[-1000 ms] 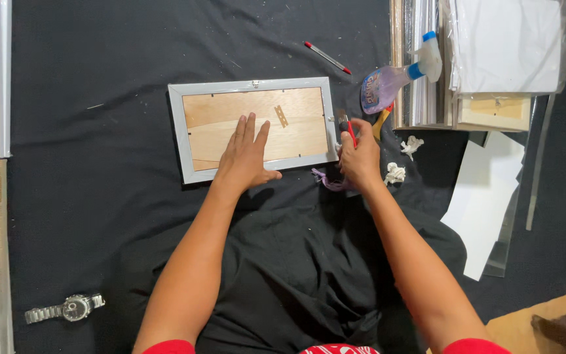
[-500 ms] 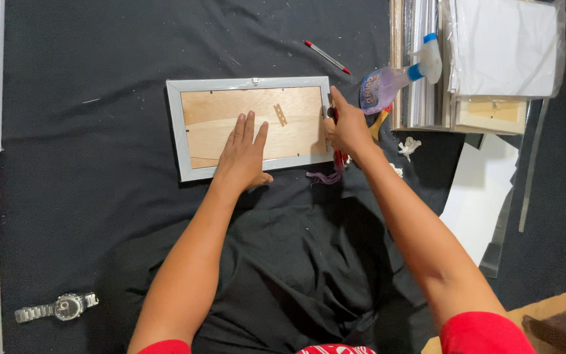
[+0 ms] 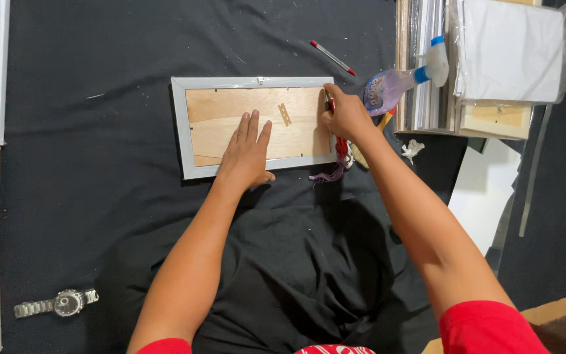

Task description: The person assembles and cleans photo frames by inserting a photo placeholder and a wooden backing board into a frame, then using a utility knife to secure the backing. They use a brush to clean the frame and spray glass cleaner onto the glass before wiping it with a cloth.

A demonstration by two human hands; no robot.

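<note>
My left hand [image 3: 247, 152] lies flat, fingers spread slightly, pressing on the wooden backing board [image 3: 257, 121] of a grey picture frame [image 3: 179, 124], which sits face down on the black cloth [image 3: 99, 196]. My right hand [image 3: 345, 117] is at the frame's right edge, fingers curled shut around a small tool [image 3: 329, 103] with a dark tip; I cannot tell its exact kind. Its tip meets the frame's inner right rim near the top corner. A purple rag [image 3: 330, 174] trails just below that hand. Beside it lies a spray bottle [image 3: 394, 82] with a blue-and-white nozzle, on its side. A red pen [image 3: 333, 58] rests above the frame. A metal wristwatch [image 3: 57, 303] lies well apart, lower left.
</note>
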